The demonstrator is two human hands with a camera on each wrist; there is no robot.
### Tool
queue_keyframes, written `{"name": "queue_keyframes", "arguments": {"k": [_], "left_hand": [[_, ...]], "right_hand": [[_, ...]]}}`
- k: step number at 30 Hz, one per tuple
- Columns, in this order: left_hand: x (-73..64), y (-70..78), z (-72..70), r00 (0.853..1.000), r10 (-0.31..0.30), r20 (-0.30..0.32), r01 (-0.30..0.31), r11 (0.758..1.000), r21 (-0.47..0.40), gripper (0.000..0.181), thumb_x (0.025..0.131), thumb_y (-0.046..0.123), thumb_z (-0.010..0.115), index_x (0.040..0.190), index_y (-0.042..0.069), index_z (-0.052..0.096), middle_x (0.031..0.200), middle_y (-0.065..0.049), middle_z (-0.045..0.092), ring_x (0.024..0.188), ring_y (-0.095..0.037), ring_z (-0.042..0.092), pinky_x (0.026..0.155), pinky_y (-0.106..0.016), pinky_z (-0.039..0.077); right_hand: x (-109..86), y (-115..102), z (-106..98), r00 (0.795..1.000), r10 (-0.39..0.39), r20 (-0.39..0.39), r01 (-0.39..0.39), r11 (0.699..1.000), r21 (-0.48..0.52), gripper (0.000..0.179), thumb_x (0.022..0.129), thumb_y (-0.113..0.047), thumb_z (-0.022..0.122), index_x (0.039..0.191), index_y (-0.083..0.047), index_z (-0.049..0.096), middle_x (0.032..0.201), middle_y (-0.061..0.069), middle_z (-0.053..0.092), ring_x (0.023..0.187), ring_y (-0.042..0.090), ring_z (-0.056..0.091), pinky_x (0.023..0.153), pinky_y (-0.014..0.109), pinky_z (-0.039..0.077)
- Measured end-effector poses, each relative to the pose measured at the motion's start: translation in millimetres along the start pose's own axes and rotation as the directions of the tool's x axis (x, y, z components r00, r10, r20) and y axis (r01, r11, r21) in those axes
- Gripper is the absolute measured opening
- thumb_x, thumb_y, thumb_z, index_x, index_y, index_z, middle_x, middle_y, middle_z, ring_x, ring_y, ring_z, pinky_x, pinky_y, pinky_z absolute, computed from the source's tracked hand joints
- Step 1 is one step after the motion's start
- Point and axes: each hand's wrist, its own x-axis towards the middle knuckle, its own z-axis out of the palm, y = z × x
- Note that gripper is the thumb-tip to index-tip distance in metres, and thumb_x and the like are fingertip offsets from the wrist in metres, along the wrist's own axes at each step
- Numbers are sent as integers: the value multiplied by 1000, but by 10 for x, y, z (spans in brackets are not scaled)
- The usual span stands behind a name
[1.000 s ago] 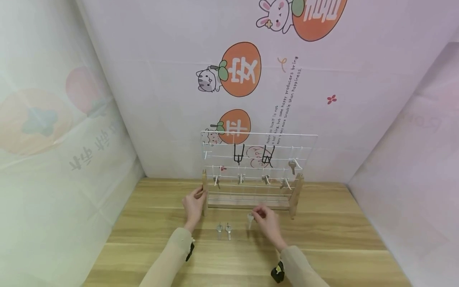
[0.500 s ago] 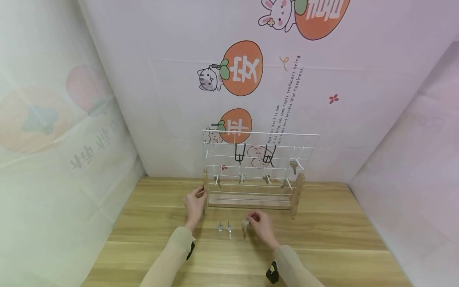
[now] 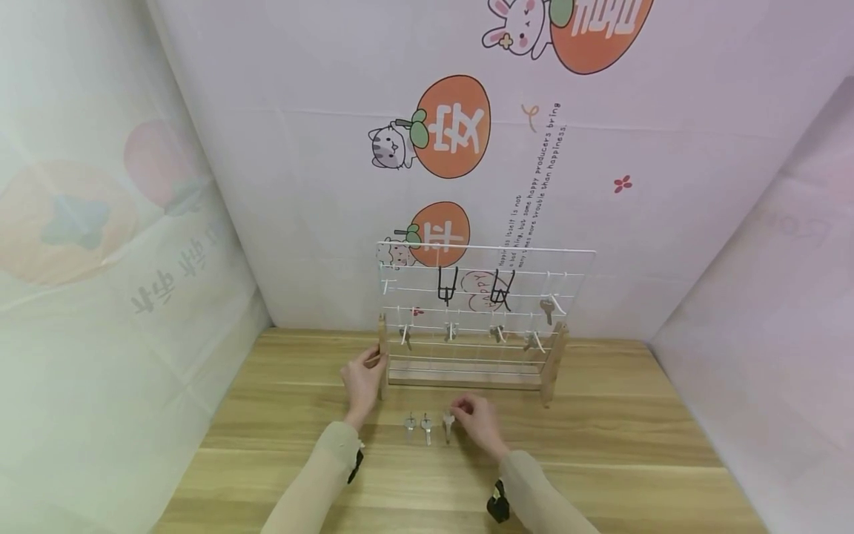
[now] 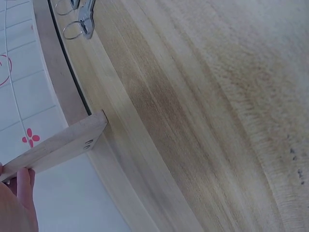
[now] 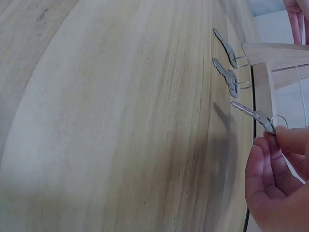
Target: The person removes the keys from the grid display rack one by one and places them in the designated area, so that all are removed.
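Key [image 3: 448,428] and its ring [image 5: 279,121] are in my right hand [image 3: 479,421], my thumb and fingers pinching the key near its head. With twelve o'clock pointing away from me, its blade aims at about six o'clock, low over the wooden surface [image 3: 600,445]; I cannot tell whether the tip touches. My right hand comes in from three o'clock of it.

At nine o'clock from that key, near it, lie a nearer loose key [image 3: 427,427] and, just past that, a farther loose key [image 3: 410,426]. Both lie on the surface, ring ends toward twelve and blades toward six.

My left hand [image 3: 362,382], at ten o'clock from the held key, grips the wooden post [image 4: 67,145] at the rack's left end, fingers and thumb on opposite sides of it.

The rack [image 3: 465,377] stands upright at twelve o'clock, a white wire grid between wooden ends. Taking the grid as a clock face, an upper hanging key [image 3: 548,310] is at three o'clock, and a lower row of keys [image 3: 406,337] hangs on white hooks from eight round to four. Black hooks [image 3: 447,287] sit between ten and eleven and between one and two. Behind it all rises a pale printed backdrop [image 3: 300,185] with orange fruits.
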Motion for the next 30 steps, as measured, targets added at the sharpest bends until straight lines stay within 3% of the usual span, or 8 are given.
{"name": "queue_keyframes", "arguments": {"k": [8, 23, 30], "left_hand": [[-9, -9, 1, 1000, -10, 5, 10, 1000, 6, 24, 83, -1, 76, 106, -6, 73, 100, -26, 74, 83, -38, 76, 71, -38, 65], [-3, -8, -4, 1000, 11, 6, -11, 999, 49, 24, 84, 2, 76, 106, -5, 72, 101, -25, 74, 84, -37, 76, 69, -33, 65], [9, -16, -2, 1000, 11, 12, -12, 997, 72, 23, 84, 4, 76, 106, -3, 73, 100, -23, 75, 82, -35, 76, 68, -33, 65]], "right_hand": [[29, 23, 67, 997, 5, 71, -7, 1000, 20, 5, 89, -2, 67, 90, 2, 69, 79, 13, 69, 64, 5, 52, 52, 12, 44], [51, 116, 160, 998, -23, 58, 25, 999, -24, 6, 88, -3, 69, 84, 2, 69, 74, 9, 68, 63, 4, 51, 52, 12, 43], [63, 112, 158, 996, 5, 85, -3, 1000, -18, 4, 89, -2, 68, 87, 1, 70, 78, 10, 70, 65, 6, 55, 53, 12, 45]]}}
